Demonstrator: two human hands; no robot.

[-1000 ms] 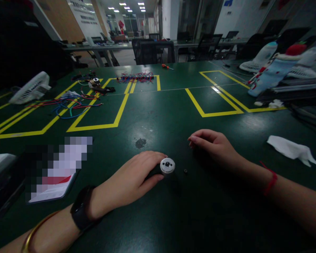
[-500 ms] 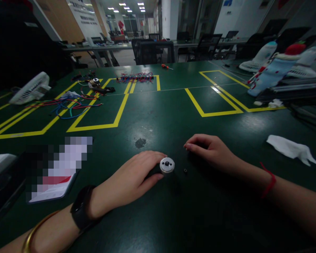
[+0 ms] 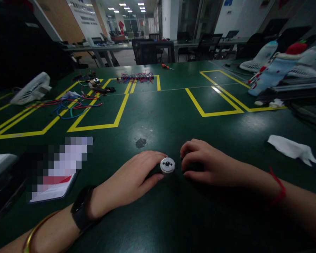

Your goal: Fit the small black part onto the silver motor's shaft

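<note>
My left hand (image 3: 137, 175) lies low over the table, its fingers wrapped round a dark cylinder that it largely hides. The cylinder's silver round end (image 3: 168, 165), with several dark holes, faces up toward me beside the thumb. Just to the right is my right hand (image 3: 205, 163), fingers curled and the thumb and index fingertips drawn close together at the tabletop. Those fingertips are around the spot of a small dark nut, now mostly hidden between them.
A phone (image 3: 55, 182) lies on the green table (image 3: 158, 119) at left. A white tissue (image 3: 292, 147) is at right. Loose wires (image 3: 76, 103), a small white fan (image 3: 33, 89) and a screwdriver (image 3: 166, 66) lie farther back. A blue stuffed toy (image 3: 272, 75) stands at right.
My right hand has come down and toward me, its fingertips now where the small nut lay in view. My left hand and the cylinder have stayed in place.
</note>
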